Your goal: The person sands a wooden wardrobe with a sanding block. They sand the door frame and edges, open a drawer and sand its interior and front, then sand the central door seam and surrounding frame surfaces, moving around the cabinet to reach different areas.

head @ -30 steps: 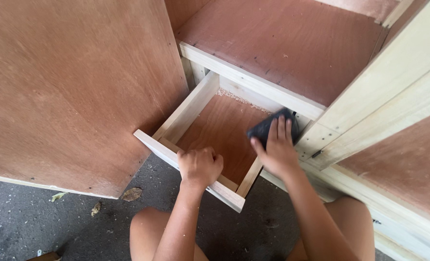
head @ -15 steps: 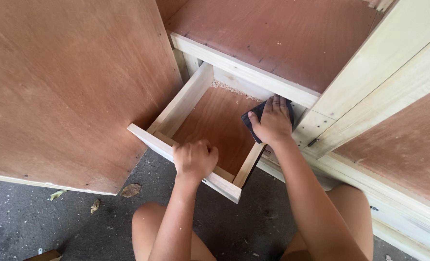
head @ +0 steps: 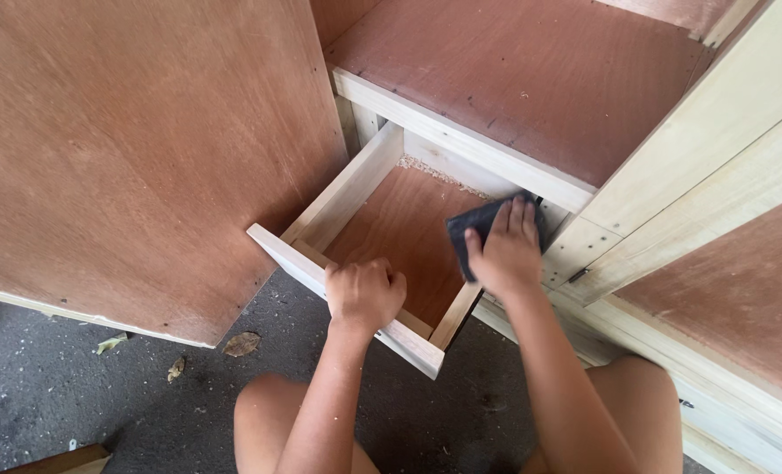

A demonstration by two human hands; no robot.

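The right hand (head: pixel 505 250) lay flat, fingers stretched out and close together, palm pressing down on a dark sanding sheet (head: pixel 463 230). It did not clench the sheet but pinned it under the palm and fingers, with the thumb lying along the sheet's left edge. The sheet sat on the top edge of the drawer's right side wall, at the far end, just where the drawer (head: pixel 342 195) met the pale cabinet frame (head: pixel 575 250). The left hand (head: pixel 364 294) was closed in a fist-like grip over the drawer front (head: pixel 408 338), fingers curled over its top edge into the inside.

The drawer stood pulled well out, slanting toward the near left. Its reddish plywood bottom (head: pixel 400 233) was bare, with a thin line of sawdust (head: pixel 439 174) at the far end. Above it ran a pale rail and a reddish plywood shelf (head: pixel 540 83). A large plywood panel (head: pixel 127 149) filled the left of the view. Beneath lay a grey concrete floor (head: pixel 39 395) with a dry leaf (head: pixel 241 344) near the panel's lower edge, and the person's bare knees showed at the near edge.

By the look of it, the work in hand was rubbing down the right wall's top edge while the other hand steadied the drawer. A further stroke would call for even downward pressure along that narrow edge and a firm hold at the front, so the drawer would not slide.
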